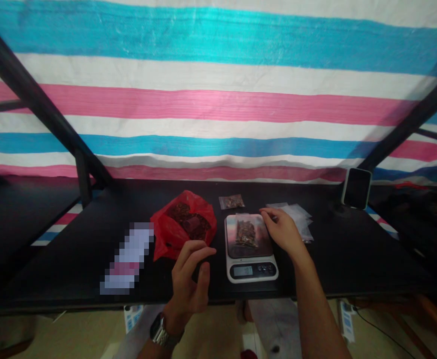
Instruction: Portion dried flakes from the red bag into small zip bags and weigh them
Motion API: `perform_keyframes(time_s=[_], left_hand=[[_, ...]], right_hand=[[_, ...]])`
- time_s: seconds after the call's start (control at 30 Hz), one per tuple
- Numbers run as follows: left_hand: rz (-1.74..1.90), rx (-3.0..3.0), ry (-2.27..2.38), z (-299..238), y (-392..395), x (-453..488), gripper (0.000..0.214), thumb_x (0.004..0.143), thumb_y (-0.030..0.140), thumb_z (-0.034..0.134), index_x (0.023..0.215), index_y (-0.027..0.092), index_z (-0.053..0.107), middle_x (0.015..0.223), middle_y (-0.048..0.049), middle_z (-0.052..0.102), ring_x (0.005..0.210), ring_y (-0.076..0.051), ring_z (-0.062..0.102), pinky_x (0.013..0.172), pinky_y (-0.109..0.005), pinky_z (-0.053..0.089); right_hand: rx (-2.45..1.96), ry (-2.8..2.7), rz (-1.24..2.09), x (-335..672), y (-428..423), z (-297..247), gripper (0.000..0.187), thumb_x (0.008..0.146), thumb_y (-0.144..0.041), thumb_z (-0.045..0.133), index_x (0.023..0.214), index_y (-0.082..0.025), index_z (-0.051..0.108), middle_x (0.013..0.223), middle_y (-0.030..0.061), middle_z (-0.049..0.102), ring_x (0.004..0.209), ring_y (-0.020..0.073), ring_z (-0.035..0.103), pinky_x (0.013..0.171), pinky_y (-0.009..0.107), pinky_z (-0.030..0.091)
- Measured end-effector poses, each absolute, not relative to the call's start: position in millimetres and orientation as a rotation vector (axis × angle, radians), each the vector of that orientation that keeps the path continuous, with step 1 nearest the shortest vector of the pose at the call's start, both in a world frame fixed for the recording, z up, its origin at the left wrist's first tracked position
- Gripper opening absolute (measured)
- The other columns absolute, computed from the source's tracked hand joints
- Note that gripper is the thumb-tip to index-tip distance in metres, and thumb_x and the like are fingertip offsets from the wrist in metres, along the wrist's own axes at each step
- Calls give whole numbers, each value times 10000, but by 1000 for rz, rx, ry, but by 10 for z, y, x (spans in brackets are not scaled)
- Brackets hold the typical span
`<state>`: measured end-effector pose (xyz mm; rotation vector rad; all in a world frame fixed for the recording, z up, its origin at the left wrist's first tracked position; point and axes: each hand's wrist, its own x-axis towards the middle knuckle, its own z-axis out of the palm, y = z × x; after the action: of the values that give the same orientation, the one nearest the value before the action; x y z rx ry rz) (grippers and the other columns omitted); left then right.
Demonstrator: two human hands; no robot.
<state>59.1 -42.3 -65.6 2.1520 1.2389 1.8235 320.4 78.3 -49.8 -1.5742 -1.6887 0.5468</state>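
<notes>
Head view, looking down over the black table [301, 259], with the digital kitchen scale [251, 248] as my landmark.

On the scale's platform lies a small clear zip bag [246, 233] of dark, dried-looking pieces. The scale's display [242, 270] is lit; the digits are blurred, perhaps 10.1. Small markings beside it can't be read.

My right hand [282, 230] sits at the platform's back right corner, fingers extended, tips on or just over the edge, gripping nothing I can see. My left hand [188, 284] hangs just left of the scale, half open with fingers curled, empty. A metal wristwatch [161, 331] circles that wrist.

Left of the scale, a red plastic bag [183, 224] holds dark reddish pieces [187, 219]. Further left lies a pixelated packet [128, 257], its label unreadable. Behind the scale is another small filled bag [232, 201]. Just right of it, a stack of clear bags [295, 217]. Far right and behind stands a white-edged phone [356, 188].
</notes>
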Motion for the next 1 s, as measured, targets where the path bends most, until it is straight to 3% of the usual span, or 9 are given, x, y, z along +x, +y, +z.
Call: perform_keyframes(time_s=[0.17, 0.5, 0.7, 0.87, 1.0], left_hand=[[1806, 2137, 1206, -661, -439, 584, 230, 1020, 161, 489, 1114, 194, 697, 1008, -79, 651, 883, -197, 659, 718, -309, 568], [1764, 2098, 1215, -718, -520, 532, 226, 1016, 179, 502, 1101, 201, 711, 999, -85, 651, 893, -210, 655, 714, -317, 571], [1778, 2081, 1212, -703, -521, 508, 221, 1017, 185, 509, 1085, 203, 718, 979, -75, 654, 874, -204, 661, 704, -304, 567], [1739, 1919, 1304, -678, -469, 598, 181, 1034, 189, 544, 1110, 221, 704, 1051, -67, 678, 960, -190, 689, 824, -305, 583], [1698, 1491, 1371, -713, -366, 717, 312, 1077, 360, 537, 1341, 222, 630, 1291, -118, 711, 1155, -218, 704, 984, -372, 590]], right_hand=[[-1575, -1793, 515, 3112, 740, -522, 360, 976, -387, 595, 1169, -202, 836, 964, 104, 697, 885, 256, 662, 922, 422, 520], [-1634, -1911, 393, 2973, 742, -547, 308, 1008, -336, 587, 1171, -236, 828, 968, 106, 642, 971, 284, 637, 972, 432, 486], [-1580, -1875, 423, 2920, 762, -532, 209, 956, -320, 626, 993, -250, 819, 866, 60, 621, 924, 261, 613, 1010, 442, 467], [-1297, -1809, 670, 2837, 657, -269, 194, 921, -390, 631, 937, -236, 748, 989, 64, 700, 948, 243, 636, 903, 383, 493], [-1139, -1815, 970, 2644, 517, 2, 240, 939, -455, 614, 946, -235, 710, 909, 34, 728, 832, 205, 644, 774, 318, 501]])
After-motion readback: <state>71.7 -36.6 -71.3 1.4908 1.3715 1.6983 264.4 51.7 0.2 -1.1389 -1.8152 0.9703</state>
